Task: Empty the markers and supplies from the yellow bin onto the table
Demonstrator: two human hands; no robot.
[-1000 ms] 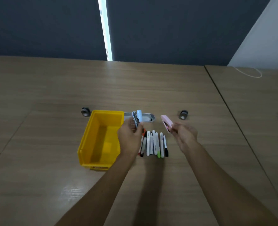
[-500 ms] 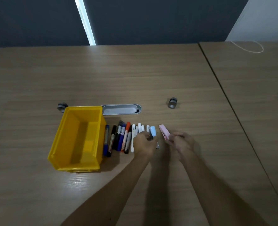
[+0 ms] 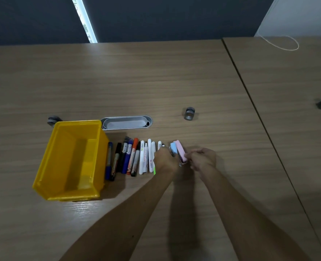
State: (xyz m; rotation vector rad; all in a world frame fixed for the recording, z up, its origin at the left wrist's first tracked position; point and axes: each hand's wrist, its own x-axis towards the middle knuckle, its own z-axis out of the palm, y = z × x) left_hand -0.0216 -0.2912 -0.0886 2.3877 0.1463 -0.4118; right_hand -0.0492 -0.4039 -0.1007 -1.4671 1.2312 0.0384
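The yellow bin (image 3: pixel 48 162) stands on the wooden table (image 3: pixel 155 81) at the left, and nothing shows inside it. Right of it several markers (image 3: pixel 132 157) lie side by side in a row. At the row's right end a light blue stapler (image 3: pixel 173 147) and a pink stapler (image 3: pixel 180 150) rest side by side on the table. My left hand (image 3: pixel 165 160) grips the blue one at its near end. My right hand (image 3: pixel 203 159) pinches the pink one at its near end. My left hand covers the last white markers.
A grey oval cable tray (image 3: pixel 126 122) is set into the table behind the bin. A small metal grommet (image 3: pixel 189 113) stands to the right, another (image 3: pixel 52 120) behind the bin. A seam (image 3: pixel 250 95) divides off a second table with a white cord (image 3: pixel 280 42).
Both hands have come down from above the table with the two staplers, which now lie side by side at the right end of the marker row. The view has shifted right.
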